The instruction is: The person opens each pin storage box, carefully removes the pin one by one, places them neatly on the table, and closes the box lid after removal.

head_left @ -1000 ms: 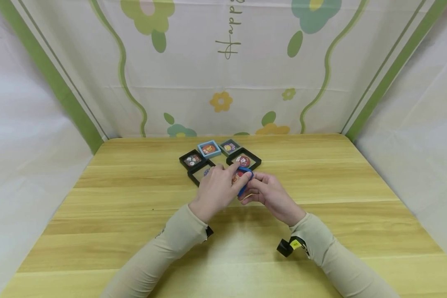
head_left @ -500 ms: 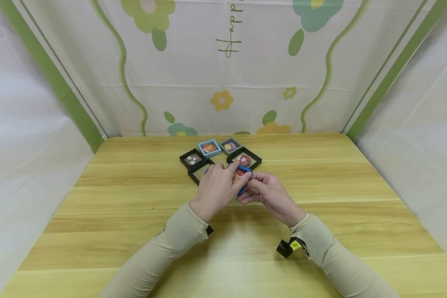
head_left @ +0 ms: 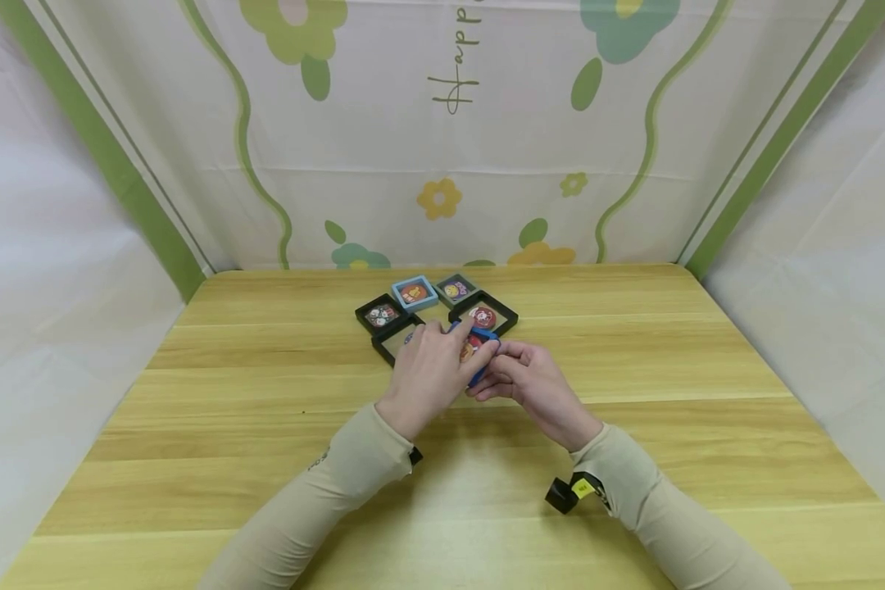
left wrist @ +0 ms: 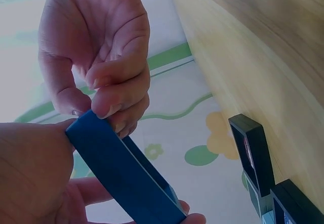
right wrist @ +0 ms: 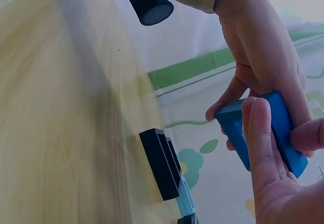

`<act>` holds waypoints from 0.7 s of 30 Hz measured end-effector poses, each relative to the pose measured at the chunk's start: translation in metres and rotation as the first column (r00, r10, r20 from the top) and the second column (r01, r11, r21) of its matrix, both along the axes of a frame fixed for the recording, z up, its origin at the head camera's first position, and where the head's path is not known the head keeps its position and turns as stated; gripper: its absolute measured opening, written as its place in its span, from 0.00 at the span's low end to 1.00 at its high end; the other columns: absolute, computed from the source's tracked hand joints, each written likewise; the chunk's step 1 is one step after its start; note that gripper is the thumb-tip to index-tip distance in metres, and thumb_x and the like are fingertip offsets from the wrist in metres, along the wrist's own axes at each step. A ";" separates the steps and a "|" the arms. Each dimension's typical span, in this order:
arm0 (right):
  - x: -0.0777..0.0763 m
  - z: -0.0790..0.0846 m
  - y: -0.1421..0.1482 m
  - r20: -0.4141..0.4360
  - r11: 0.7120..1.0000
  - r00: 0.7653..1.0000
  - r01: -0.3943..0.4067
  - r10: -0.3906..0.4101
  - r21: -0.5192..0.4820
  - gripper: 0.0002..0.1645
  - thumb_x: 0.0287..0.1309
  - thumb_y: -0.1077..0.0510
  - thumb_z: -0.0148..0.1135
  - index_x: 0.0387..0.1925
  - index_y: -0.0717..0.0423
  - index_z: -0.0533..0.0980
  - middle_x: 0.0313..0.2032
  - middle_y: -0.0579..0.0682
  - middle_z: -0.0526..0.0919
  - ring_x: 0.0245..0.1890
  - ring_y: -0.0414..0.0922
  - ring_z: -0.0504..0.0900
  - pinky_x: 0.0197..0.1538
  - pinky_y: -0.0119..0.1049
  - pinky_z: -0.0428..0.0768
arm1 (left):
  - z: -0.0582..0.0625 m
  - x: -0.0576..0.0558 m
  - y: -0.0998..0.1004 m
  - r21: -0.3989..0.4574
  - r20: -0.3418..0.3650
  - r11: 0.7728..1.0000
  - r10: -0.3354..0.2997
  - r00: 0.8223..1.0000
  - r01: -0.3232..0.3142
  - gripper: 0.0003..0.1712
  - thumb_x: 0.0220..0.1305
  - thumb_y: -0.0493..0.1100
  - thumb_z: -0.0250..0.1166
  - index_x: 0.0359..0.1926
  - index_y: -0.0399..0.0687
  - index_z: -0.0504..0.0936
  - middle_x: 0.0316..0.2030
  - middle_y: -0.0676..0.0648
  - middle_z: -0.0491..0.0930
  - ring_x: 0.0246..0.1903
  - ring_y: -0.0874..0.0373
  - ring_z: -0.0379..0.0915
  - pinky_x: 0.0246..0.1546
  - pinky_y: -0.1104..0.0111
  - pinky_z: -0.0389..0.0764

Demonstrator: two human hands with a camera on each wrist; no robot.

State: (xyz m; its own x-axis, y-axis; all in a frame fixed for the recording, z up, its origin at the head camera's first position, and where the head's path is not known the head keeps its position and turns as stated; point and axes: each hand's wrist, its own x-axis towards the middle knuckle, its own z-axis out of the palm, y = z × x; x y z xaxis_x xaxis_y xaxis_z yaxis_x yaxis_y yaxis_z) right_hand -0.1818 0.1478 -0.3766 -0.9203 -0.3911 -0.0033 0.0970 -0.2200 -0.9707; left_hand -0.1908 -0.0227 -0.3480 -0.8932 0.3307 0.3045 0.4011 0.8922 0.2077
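A blue square display frame (head_left: 487, 333) with a round red-and-orange picture disc (head_left: 469, 347) inside is held above the table in both hands. My left hand (head_left: 428, 373) grips it, thumb on the near side and index finger along the far edge. At its right corner, my right hand (head_left: 534, 389) pinches the rim with thumb and fingertips. From the left wrist, the frame's blue side (left wrist: 121, 168) is seen edge-on. In the right wrist view two blue sides (right wrist: 288, 138) show, with fingers overlapping the space between; whether the frame is ajar, I cannot tell.
Behind the hands lie a black frame (head_left: 512, 313) with a red disc, a grey-green frame (head_left: 474, 288), a light blue frame (head_left: 426, 305) and a small black frame (head_left: 365, 318). My left hand partly covers a larger black frame (head_left: 382, 348). All lie on the wooden table (head_left: 229, 393).
My right fingertips have slid slightly left along the blue frame's lower edge, and the right wrist has shifted slightly left. The left hand and the frames on the table stay put.
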 end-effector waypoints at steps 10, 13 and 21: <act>0.001 -0.002 -0.002 -0.001 0.999 0.999 0.043 -0.043 -0.003 0.15 0.70 0.64 0.52 0.51 0.74 0.73 0.37 0.64 0.83 0.33 0.52 0.85 0.44 0.48 0.82 | -0.001 0.001 0.001 -0.006 -0.045 1.000 0.000 0.999 0.000 0.37 0.71 0.70 0.46 0.66 0.51 0.75 0.31 0.39 0.76 0.29 0.50 0.71 0.18 0.67 0.69; 0.001 -0.002 -0.002 -0.008 0.999 0.999 0.040 -0.040 -0.004 0.16 0.70 0.64 0.52 0.51 0.74 0.72 0.37 0.63 0.83 0.32 0.52 0.85 0.44 0.48 0.82 | 0.000 0.002 0.002 -0.009 -0.045 1.000 0.006 0.999 -0.006 0.37 0.71 0.70 0.46 0.67 0.52 0.75 0.32 0.39 0.77 0.30 0.50 0.72 0.18 0.67 0.70; 0.001 -0.001 -0.003 0.018 0.999 0.999 0.040 -0.040 -0.024 0.17 0.70 0.64 0.51 0.53 0.74 0.72 0.40 0.65 0.83 0.34 0.53 0.85 0.45 0.49 0.81 | 0.001 0.003 0.002 0.008 -0.013 1.000 0.011 1.000 -0.011 0.38 0.71 0.70 0.44 0.69 0.53 0.72 0.36 0.38 0.77 0.34 0.49 0.71 0.19 0.66 0.72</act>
State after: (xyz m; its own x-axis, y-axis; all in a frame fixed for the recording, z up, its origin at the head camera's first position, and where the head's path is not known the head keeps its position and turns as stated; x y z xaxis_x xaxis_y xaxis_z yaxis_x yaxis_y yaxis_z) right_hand -0.1804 0.1452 -0.3772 -0.9351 -0.3543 -0.0102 0.1044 -0.2477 -0.9632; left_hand -0.1880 -0.0207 -0.3473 -0.8927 0.3187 0.3187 0.3944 0.8946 0.2100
